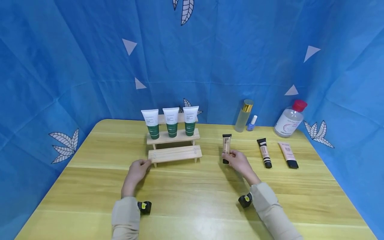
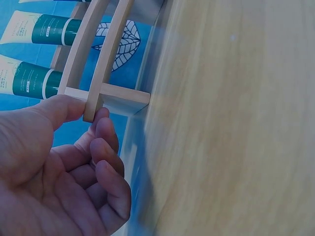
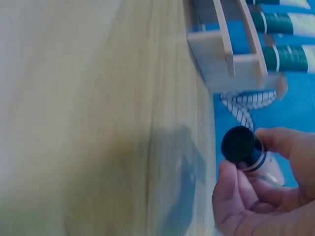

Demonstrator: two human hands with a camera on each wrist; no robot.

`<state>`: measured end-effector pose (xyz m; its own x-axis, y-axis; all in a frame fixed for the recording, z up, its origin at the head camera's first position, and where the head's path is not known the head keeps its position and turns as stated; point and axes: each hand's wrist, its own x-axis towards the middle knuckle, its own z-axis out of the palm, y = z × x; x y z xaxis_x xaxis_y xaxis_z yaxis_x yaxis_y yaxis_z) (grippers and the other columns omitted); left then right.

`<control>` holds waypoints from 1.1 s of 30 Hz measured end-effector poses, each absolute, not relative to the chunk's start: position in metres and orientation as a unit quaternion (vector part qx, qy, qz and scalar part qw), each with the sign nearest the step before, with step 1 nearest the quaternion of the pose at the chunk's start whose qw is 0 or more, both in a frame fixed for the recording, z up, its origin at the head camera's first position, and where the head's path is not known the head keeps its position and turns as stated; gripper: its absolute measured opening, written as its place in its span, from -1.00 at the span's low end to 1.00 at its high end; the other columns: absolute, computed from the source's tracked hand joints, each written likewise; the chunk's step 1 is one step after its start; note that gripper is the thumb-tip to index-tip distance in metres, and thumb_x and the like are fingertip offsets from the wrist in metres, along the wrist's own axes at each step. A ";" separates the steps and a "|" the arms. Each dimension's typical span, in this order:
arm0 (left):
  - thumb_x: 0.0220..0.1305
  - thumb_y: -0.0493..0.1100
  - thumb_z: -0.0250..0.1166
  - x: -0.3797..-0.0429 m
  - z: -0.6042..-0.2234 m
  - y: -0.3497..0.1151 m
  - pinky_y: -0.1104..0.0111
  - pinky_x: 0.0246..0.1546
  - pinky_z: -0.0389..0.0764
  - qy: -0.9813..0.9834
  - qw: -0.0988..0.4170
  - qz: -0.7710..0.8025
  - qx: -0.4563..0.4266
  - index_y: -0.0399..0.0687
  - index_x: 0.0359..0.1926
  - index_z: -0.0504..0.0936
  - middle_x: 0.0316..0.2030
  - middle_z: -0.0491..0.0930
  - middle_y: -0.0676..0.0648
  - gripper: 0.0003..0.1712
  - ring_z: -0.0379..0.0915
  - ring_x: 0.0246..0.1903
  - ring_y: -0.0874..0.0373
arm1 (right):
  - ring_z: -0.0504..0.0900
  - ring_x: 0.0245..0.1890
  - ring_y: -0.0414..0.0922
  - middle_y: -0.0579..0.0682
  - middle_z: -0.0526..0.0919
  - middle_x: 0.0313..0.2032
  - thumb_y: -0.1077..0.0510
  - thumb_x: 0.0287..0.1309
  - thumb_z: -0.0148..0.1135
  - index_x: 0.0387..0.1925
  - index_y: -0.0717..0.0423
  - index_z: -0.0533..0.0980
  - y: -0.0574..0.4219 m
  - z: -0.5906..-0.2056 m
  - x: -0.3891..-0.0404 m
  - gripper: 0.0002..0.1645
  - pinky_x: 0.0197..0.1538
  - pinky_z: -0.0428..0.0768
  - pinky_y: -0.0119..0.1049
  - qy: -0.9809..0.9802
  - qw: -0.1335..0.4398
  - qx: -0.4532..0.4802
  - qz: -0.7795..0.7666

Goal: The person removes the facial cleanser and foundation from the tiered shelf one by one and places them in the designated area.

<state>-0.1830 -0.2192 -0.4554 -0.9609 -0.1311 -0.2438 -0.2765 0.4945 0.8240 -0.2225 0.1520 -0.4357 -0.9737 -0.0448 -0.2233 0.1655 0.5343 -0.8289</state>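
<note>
My left hand (image 1: 138, 171) pinches the left end of a small wooden tiered display stand (image 1: 175, 154) between thumb and index finger. In the left wrist view, the thumb (image 2: 66, 107) lies against the end of the stand's front slat. Three white-and-green squeeze tubes (image 1: 172, 130) stand caps down in a row on the tier behind. Right of the stand, my right hand (image 1: 239, 162) grips a beige cosmetic tube (image 1: 226, 144) near its black cap, held upright with the cap down. The right wrist view shows that round black cap (image 3: 238, 143) between thumb and fingers.
To the right lie a black-striped tube (image 1: 264, 152) and a pale pink BB cream tube (image 1: 288, 154). Behind them stand a gold-capped bottle (image 1: 243, 117), a small blue nail polish bottle (image 1: 251, 126) and a clear red-capped bottle (image 1: 289, 120). A blue curtain (image 1: 210, 60) hangs behind the wooden table (image 1: 192, 203).
</note>
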 end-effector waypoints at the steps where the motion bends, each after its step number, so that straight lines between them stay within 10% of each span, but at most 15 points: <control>1: 0.44 0.02 -0.03 -0.183 -0.456 -0.219 0.33 -0.50 0.27 0.861 0.074 0.489 -0.119 -0.33 -0.20 0.55 -0.47 0.42 -0.06 -0.54 0.18 -0.55 0.17 | 0.44 -0.47 -0.17 0.00 0.50 -0.43 -0.01 0.32 0.08 -0.02 0.34 0.48 0.155 -0.435 -0.224 -0.53 -0.41 0.40 -0.34 0.873 0.111 0.041 -0.474; 20: 0.44 -0.03 -0.01 -0.180 -0.451 -0.217 0.35 -0.51 0.23 0.862 0.064 0.488 -0.122 -0.39 -0.20 0.56 -0.45 0.47 -0.08 -0.56 0.16 -0.58 0.19 | 0.17 -0.69 -0.23 -0.16 0.22 -0.73 -0.02 0.24 0.14 -0.64 0.09 0.36 0.198 -0.449 -0.249 -0.59 -0.57 0.18 -0.38 0.922 0.085 0.068 -0.371; 33: 0.44 -0.02 -0.02 -0.182 -0.452 -0.218 0.33 -0.49 0.24 0.862 0.070 0.486 -0.124 -0.35 -0.20 0.55 -0.42 0.47 -0.09 -0.56 0.17 -0.55 0.17 | 0.16 -0.69 -0.23 -0.15 0.23 -0.72 -0.06 0.23 0.19 -0.58 0.19 0.47 0.201 -0.448 -0.252 -0.56 -0.57 0.17 -0.38 0.917 0.089 0.081 -0.381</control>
